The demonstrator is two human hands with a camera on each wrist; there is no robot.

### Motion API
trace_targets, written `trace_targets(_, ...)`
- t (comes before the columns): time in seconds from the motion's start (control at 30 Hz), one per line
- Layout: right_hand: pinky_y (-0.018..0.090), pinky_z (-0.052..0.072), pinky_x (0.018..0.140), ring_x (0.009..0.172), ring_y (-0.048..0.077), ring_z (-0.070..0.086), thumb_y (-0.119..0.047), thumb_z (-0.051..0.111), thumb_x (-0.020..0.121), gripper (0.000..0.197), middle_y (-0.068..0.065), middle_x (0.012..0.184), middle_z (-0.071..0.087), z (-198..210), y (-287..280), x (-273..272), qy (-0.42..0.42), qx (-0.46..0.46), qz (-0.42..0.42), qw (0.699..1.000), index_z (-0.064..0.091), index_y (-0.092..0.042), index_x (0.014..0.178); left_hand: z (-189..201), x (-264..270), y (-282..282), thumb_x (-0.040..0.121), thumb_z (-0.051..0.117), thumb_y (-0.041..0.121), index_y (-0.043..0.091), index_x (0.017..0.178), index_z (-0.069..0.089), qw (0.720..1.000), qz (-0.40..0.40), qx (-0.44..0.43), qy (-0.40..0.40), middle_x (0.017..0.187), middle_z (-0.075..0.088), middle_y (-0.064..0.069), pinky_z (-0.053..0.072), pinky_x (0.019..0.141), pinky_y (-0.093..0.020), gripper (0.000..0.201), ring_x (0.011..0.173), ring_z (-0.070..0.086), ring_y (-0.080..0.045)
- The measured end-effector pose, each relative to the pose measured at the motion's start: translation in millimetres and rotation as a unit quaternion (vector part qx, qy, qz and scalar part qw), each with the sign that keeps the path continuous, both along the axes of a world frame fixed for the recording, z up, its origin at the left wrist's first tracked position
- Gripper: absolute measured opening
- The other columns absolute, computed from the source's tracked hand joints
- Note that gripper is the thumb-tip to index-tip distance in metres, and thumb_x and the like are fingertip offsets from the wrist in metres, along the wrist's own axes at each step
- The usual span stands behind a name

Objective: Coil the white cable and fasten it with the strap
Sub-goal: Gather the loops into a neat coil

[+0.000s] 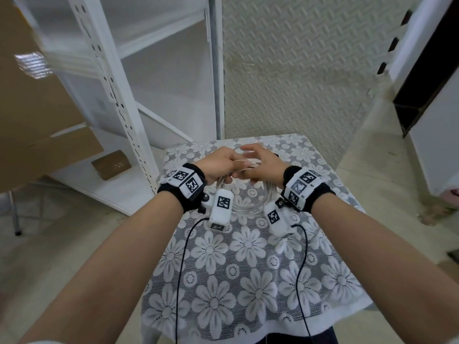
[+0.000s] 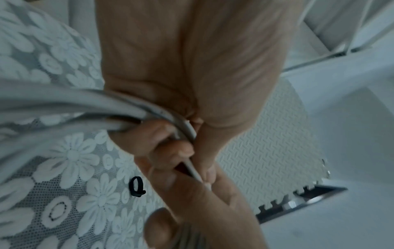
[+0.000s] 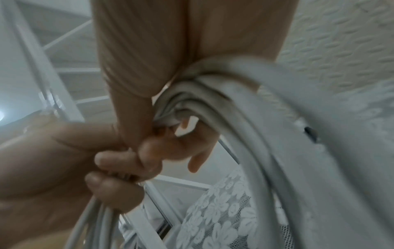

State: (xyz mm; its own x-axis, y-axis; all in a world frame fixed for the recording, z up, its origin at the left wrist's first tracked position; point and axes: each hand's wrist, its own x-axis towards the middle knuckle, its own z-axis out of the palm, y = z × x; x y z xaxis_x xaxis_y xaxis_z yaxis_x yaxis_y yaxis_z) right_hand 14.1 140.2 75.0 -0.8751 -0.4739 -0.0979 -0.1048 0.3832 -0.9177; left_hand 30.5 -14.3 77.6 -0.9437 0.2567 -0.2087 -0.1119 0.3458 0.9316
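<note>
The white cable (image 1: pixel 249 207) is wound into a coil of several loops that hangs under my two hands above the table. My left hand (image 1: pixel 219 166) grips the bundled loops at the top of the coil, fingers (image 2: pixel 162 134) curled round them, thumb pressing a single thin strand. My right hand (image 1: pixel 263 166) meets it from the right and holds the same bundle (image 3: pixel 213 104) in the crook of thumb and fingers, some fingers spread and blurred. The black strap (image 2: pixel 137 186) lies as a small loop on the cloth beyond the hands, touched by neither hand.
The small table (image 1: pixel 248 281) carries a white floral lace cloth. A white metal shelf rack (image 1: pixel 119 95) with cardboard boxes (image 1: pixel 37 108) stands at the left. A textured foam wall panel (image 1: pixel 298 70) is behind the table, and a white cabinet (image 1: pixel 434 108) at the right.
</note>
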Motion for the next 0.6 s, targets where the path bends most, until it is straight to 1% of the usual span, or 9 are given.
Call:
trace_targets(0.1,0.022,0.056,0.055,0.062,0.012,0.066,-0.001,0.065,0.084,0.029,0.011,0.088,0.065,-1.7,8.1,-2.8,-0.078,-0.097,0.000,0.992,0.057,-0.004,0.112,-0.7,0.2,-4.5,0.092,0.057,0.013,0.006,0.082,0.067,0.991,0.087,0.100,-0.025,0.067,0.052,-0.007,0.033,0.038,-0.017,0.016,0.045,0.039,-0.008)
trace_targets(0.13,0.021,0.054,0.052,0.053,0.011,0.063,-0.006,0.064,0.087,0.016,0.006,0.071,0.064,-1.5,10.1,-2.9,-0.085,-0.109,-0.002,0.990,0.060,-0.003,0.102,-0.7,0.9,-5.9,0.093,0.055,0.011,0.005,0.082,0.066,0.983,0.111,0.138,-0.035,0.072,0.054,-0.007,0.032,0.038,-0.016,0.017,0.044,0.040,-0.006)
trace_targets(0.2,0.020,0.048,0.044,0.040,0.008,0.051,-0.015,0.062,0.090,0.018,-0.003,0.050,0.050,-2.6,11.0,-4.2,-0.090,-0.108,-0.007,0.990,0.061,0.001,0.099,-0.4,2.8,-7.8,0.095,0.053,0.010,0.001,0.085,0.064,0.970,0.131,0.195,-0.062,0.076,0.057,-0.008,0.032,0.037,-0.015,0.018,0.042,0.041,-0.004)
trace_targets(0.27,0.018,0.037,0.038,0.036,0.006,0.035,-0.021,0.058,0.093,0.032,-0.009,0.043,0.035,-2.5,9.9,-3.8,-0.096,-0.085,0.006,0.992,0.058,0.005,0.111,0.4,4.3,-9.5,0.095,0.052,0.012,-0.001,0.089,0.063,0.966,0.118,0.211,-0.087,0.076,0.060,-0.007,0.034,0.039,-0.015,0.018,0.041,0.043,-0.004)
trace_targets(0.33,0.018,0.028,0.035,0.035,0.005,0.025,-0.024,0.054,0.095,0.032,-0.010,0.043,0.027,-0.5,9.4,-1.1,-0.112,-0.073,0.030,0.991,0.059,0.002,0.113,2.7,6.3,-13.1,0.095,0.051,0.012,-0.002,0.087,0.063,0.966,0.095,0.210,-0.113,0.073,0.062,-0.006,0.041,0.042,-0.017,0.020,0.043,0.047,-0.005)
trace_targets(0.4,0.017,0.025,0.035,0.036,0.006,0.022,-0.025,0.053,0.095,0.022,-0.009,0.045,0.025,1.7,9.3,1.5,-0.128,-0.064,0.052,0.988,0.062,-0.006,0.101,5.7,8.3,-18.1,0.095,0.050,0.009,-0.001,0.087,0.063,0.967,0.068,0.206,-0.135,0.073,0.064,-0.005,0.049,0.049,-0.022,0.019,0.048,0.054,-0.007)
trace_targets(0.47,0.017,0.023,0.035,0.036,0.006,0.022,-0.025,0.055,0.095,0.017,-0.008,0.045,0.027,4.1,8.6,4.2,-0.145,-0.036,0.069,0.986,0.057,-0.010,0.088,10.1,11.8,-21.3,0.091,0.054,0.010,0.001,0.089,0.066,0.970,0.029,0.183,-0.158,0.075,0.065,-0.005,0.053,0.058,-0.025,0.015,0.056,0.058,-0.010)
trace_targets(0.53,0.018,0.023,0.037,0.037,0.007,0.025,-0.023,0.058,0.093,0.019,-0.007,0.045,0.031,6.8,4.0,8.3,-0.133,0.030,0.092,0.986,0.051,-0.012,0.079,14.4,16.1,-19.0,0.083,0.061,0.022,0.007,0.089,0.068,0.968,-0.008,0.153,-0.201,0.071,0.062,-0.004,0.054,0.062,-0.028,0.018,0.060,0.058,-0.012)
trace_targets(0.6,0.020,0.029,0.039,0.039,0.009,0.032,-0.026,0.061,0.091,0.022,-0.005,0.048,0.037,10.0,-2.7,12.6,-0.068,0.128,0.124,0.982,0.054,-0.014,0.074,18.4,20.1,-11.3,0.085,0.057,0.038,0.010,0.091,0.064,0.965,-0.039,0.103,-0.238,0.066,0.061,-0.003,0.052,0.057,-0.025,0.030,0.056,0.055,-0.012)
